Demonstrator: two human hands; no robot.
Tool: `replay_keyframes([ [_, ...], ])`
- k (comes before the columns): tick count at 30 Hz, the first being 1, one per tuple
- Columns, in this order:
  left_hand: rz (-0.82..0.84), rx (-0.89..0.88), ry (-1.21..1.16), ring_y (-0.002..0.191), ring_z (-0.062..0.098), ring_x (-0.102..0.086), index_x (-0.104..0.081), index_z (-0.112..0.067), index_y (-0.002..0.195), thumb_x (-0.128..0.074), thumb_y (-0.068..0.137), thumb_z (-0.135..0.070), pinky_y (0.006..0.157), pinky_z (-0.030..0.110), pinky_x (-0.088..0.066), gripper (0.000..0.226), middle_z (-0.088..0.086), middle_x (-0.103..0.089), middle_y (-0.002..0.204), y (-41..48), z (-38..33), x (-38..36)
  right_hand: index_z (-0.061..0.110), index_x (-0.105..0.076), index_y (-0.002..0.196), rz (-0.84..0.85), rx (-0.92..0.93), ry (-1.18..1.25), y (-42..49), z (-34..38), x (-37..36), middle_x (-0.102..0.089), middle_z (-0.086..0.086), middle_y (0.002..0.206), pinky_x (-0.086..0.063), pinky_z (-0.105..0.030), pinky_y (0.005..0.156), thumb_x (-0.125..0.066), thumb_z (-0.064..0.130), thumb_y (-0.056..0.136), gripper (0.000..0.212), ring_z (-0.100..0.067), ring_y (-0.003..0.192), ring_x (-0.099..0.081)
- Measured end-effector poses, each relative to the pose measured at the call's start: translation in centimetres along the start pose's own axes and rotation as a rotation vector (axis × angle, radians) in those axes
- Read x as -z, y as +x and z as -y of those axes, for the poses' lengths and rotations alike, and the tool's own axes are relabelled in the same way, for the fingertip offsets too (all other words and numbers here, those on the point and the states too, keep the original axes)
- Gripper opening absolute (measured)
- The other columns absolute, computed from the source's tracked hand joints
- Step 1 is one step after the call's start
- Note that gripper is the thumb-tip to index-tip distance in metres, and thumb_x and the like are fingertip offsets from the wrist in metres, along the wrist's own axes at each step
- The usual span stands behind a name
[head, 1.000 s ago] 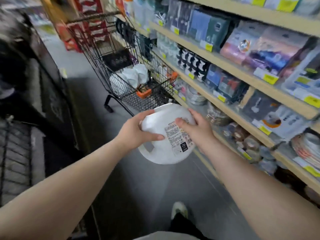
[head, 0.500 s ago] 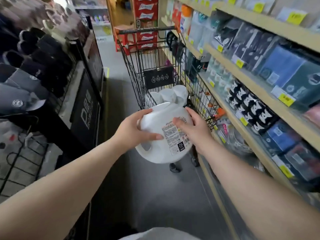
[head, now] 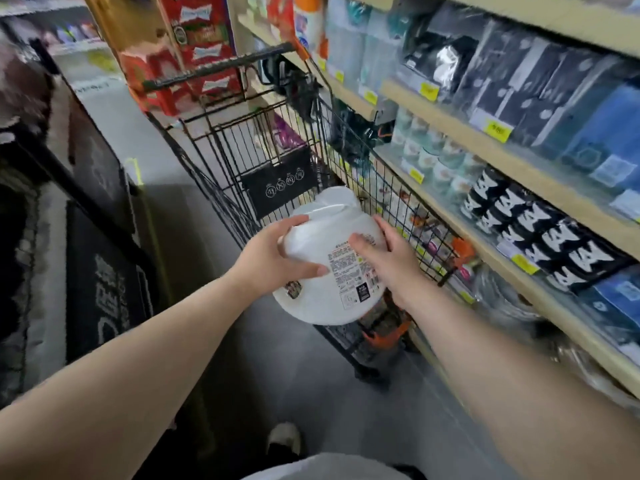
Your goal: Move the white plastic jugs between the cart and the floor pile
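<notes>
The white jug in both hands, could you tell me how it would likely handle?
The white jug is probably heavy: left hand and right hand both grip it. Its smooth rounded plastic looks rigid, perhaps slippery.

The jug is white, its label printed in small black text with a black square. The cart is black wire with orange plastic corners. Yellow price tags dot the pale wooden shelves. Boxes behind are red and white.
</notes>
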State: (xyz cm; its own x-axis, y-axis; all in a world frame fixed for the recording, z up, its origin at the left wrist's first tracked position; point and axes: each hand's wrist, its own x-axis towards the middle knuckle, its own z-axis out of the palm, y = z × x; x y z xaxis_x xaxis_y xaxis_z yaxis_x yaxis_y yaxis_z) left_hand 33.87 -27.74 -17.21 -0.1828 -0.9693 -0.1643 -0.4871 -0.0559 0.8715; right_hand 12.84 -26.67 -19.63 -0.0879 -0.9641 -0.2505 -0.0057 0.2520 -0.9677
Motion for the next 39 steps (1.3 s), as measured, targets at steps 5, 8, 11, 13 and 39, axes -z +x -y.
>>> replay_keyframes([
  [5,0.202,-0.033,0.078,0.100,0.011,-0.064,-0.051,-0.038,0.133,-0.093,0.056,-0.031,0.083,0.025,-0.054,0.089,-0.009,-0.061,0.115,8.4,-0.8,0.2,0.033,-0.042,0.141,-0.174,-0.084,0.032,4.5,0.0,0.8,-0.062,0.005,0.126,-0.054,-0.049,0.092,-0.084,0.063,0.046,0.108,-0.020,0.107,-0.064],
  [8,0.293,-0.020,0.091,0.098,0.010,-0.064,-0.049,-0.037,0.133,-0.092,0.058,-0.026,0.070,0.013,-0.051,0.087,-0.010,-0.062,0.112,13.3,-1.0,-1.3,0.034,-0.041,0.142,-0.235,-0.131,0.057,7.7,-0.4,2.5,-0.059,0.002,0.128,-0.053,-0.050,0.094,-0.082,0.064,0.045,0.110,-0.021,0.110,-0.062],
  [11,0.373,0.020,0.123,0.097,0.014,-0.065,-0.048,-0.044,0.132,-0.093,0.055,-0.026,0.083,0.029,-0.058,0.091,-0.005,-0.062,0.116,18.5,-0.7,-3.4,0.033,-0.039,0.144,-0.272,-0.163,0.084,11.5,-1.5,4.3,-0.058,-0.001,0.129,-0.054,-0.046,0.092,-0.082,0.050,0.058,0.097,-0.023,0.110,-0.061],
  [13,0.416,0.014,0.150,0.101,0.017,-0.063,-0.049,-0.043,0.134,-0.093,0.055,-0.024,0.088,0.035,-0.057,0.092,-0.003,-0.059,0.122,21.7,-0.4,-4.6,0.030,-0.039,0.144,-0.286,-0.189,0.107,13.8,-2.4,5.0,-0.060,0.001,0.125,-0.057,-0.035,0.078,-0.080,0.036,0.072,0.083,-0.019,0.103,-0.063],
  [39,0.853,-0.803,0.448,0.142,0.042,-0.025,-0.045,-0.039,0.139,-0.093,0.054,-0.014,0.110,0.059,-0.033,0.101,0.007,-0.016,0.158,45.8,18.1,-19.6,0.034,-0.048,0.132,-0.718,-0.286,0.513,27.9,-22.4,4.2,-0.061,0.010,0.116,-0.057,-0.028,0.073,-0.076,-0.009,0.070,0.080,-0.014,0.105,-0.060],
])
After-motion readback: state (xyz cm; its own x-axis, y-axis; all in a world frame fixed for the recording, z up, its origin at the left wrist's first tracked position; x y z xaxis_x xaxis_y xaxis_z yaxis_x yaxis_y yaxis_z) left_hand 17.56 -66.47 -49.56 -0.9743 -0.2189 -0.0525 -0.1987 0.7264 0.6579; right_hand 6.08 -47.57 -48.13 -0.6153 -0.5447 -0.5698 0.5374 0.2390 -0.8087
